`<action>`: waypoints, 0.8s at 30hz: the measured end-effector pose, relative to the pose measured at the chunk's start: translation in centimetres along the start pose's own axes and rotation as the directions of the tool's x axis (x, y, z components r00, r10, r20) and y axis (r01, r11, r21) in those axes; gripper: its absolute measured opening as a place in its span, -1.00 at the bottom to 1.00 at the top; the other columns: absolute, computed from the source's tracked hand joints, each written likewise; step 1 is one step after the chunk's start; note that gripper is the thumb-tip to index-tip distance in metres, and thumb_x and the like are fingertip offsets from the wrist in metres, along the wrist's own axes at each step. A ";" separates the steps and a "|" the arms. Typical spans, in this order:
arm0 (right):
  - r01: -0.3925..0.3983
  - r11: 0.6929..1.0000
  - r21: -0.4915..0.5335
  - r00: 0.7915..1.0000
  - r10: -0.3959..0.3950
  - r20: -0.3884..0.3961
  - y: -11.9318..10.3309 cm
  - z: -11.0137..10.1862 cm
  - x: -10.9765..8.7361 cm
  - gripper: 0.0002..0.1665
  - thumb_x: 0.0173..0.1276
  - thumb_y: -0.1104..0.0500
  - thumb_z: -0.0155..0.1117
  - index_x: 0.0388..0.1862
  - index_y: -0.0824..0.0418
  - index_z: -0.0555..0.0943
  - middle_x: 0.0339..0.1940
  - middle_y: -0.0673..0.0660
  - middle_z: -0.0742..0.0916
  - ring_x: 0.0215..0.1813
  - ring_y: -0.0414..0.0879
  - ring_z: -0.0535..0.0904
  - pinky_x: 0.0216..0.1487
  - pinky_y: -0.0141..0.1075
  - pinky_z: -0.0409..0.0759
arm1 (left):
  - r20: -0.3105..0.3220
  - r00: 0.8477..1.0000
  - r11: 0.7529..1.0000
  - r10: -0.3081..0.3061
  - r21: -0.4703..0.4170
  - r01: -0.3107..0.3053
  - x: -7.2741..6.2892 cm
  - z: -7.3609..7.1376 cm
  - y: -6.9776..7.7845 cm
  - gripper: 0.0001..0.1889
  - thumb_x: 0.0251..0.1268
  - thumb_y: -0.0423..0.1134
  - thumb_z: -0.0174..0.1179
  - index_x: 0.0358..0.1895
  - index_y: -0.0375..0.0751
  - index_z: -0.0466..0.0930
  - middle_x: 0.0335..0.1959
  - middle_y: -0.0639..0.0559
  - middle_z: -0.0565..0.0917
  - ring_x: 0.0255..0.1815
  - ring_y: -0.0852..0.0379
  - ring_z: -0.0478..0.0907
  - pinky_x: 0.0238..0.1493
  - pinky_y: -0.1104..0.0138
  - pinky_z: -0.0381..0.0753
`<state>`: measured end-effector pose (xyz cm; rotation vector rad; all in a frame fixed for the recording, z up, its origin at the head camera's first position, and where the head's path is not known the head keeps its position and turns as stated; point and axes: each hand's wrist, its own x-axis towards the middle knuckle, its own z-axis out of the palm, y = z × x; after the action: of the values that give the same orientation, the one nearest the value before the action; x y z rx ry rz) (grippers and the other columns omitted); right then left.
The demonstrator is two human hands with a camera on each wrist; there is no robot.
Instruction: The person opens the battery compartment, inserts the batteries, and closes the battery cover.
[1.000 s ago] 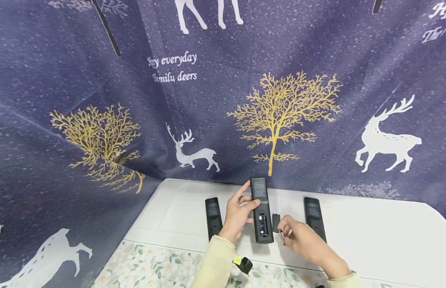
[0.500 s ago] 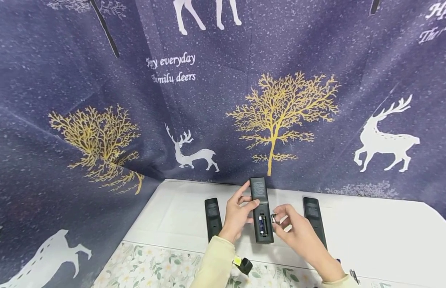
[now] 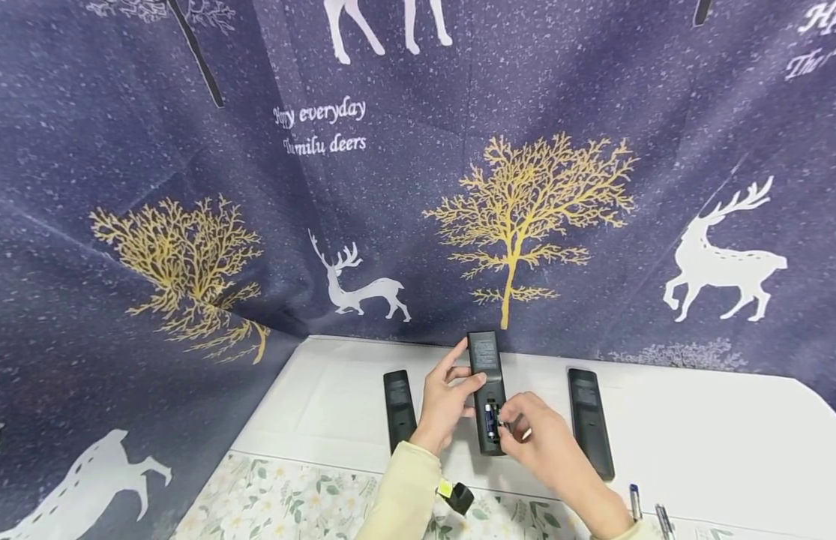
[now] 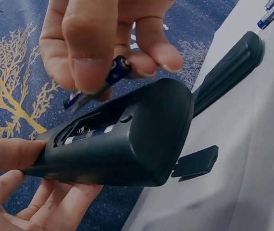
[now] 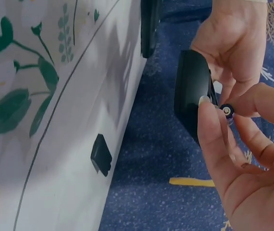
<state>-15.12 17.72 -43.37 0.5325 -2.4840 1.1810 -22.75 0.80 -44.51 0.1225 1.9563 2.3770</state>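
Note:
My left hand [image 3: 444, 401] grips a black remote control [image 3: 483, 356], back side up, with its battery compartment uncovered. One blue battery [image 4: 91, 136] lies in that compartment, beside a bare spring seen in the left wrist view. Between thumb and fingers, my right hand [image 3: 542, 439] pinches a second blue battery [image 4: 118, 70]. It is tilted just over the compartment's free side, and the fingers hide part of it. In the right wrist view, the end of this battery [image 5: 227, 110] faces the camera close to the remote. The detached battery cover [image 4: 197, 162] lies on the white tabletop.
Two more black remotes lie to the left [image 3: 399, 401] and right [image 3: 591, 424]. Loose batteries [image 3: 635, 501] sit near the right forearm. A black object with a yellow-green patch [image 3: 460, 497] is by the left sleeve. Patterned dark blue cloth [image 3: 391, 195] hangs behind the table.
My right hand has moved left and brought the battery from beside the remote to over its compartment. The left hand and remote have stayed nearly still. Loose batteries came into view at lower right.

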 end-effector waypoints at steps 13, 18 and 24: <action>-0.127 0.992 -0.005 0.991 0.127 0.029 -0.8 0.4 0.0 -0.62 0.22 0.45 0.55 -0.41 0.00 0.61 -0.30 -0.07 0.58 -0.41 -0.33 0.58 -0.46 -0.40 0.60 | 0.007 1.000 1.000 0.002 -0.008 -0.002 -0.1 0.0 0.1 -0.30 0.38 -0.37 0.41 0.55 0.16 0.50 -0.06 -0.09 0.69 -0.28 0.12 0.74 -0.54 0.32 0.67; -0.119 0.993 -0.006 0.991 0.119 0.068 -0.8 0.1 -0.1 -0.72 0.24 0.36 0.62 -0.36 0.02 0.70 -0.28 -0.05 0.60 -0.38 -0.31 0.62 -0.40 -0.39 0.64 | -0.003 1.000 1.000 0.008 0.006 -0.008 -0.1 0.0 0.4 -0.30 0.38 -0.38 0.41 0.55 0.16 0.50 -0.08 -0.07 0.69 -0.30 0.14 0.73 -0.55 0.34 0.66; -0.077 0.997 0.013 0.984 0.074 0.164 -0.6 -0.6 -0.1 -0.76 0.25 0.40 0.58 -0.20 0.17 0.73 -0.20 0.00 0.60 -0.31 -0.28 0.65 -0.29 -0.40 0.71 | -0.002 1.000 1.000 0.009 0.011 -0.009 -0.1 0.0 0.4 -0.30 0.38 -0.37 0.41 0.55 0.15 0.50 -0.09 -0.06 0.70 -0.29 0.13 0.73 -0.54 0.32 0.68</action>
<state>-14.73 17.84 -42.69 0.5659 -2.6552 1.2364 -22.61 0.66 -44.12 0.1303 1.9742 2.3734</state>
